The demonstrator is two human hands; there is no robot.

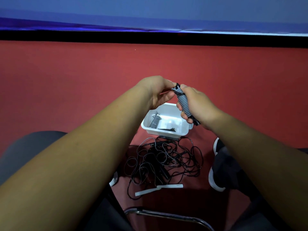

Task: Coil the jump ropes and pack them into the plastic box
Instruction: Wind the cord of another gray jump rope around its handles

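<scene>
Grey jump rope (183,102), wound tight round black handles, held over the white plastic box (180,132). My right hand (198,105) is wrapped round the bundle and my left hand (160,92) pinches the cord at its top end. Two coiled ropes (154,122) lie in the box. Tangled ropes (163,160) lie just beside it on the red floor (66,80). Black strip (150,38) and blue wall (150,10) beyond.

Reaching forward with both bare forearms, converging toward the middle. Clasping the coiled rope (183,102) in the right grip (198,105) with curled fingers, thumb up near its far end. Apparently pinching that far end with the left grip (156,92), wrist bent rightward, palm facing right.
</scene>
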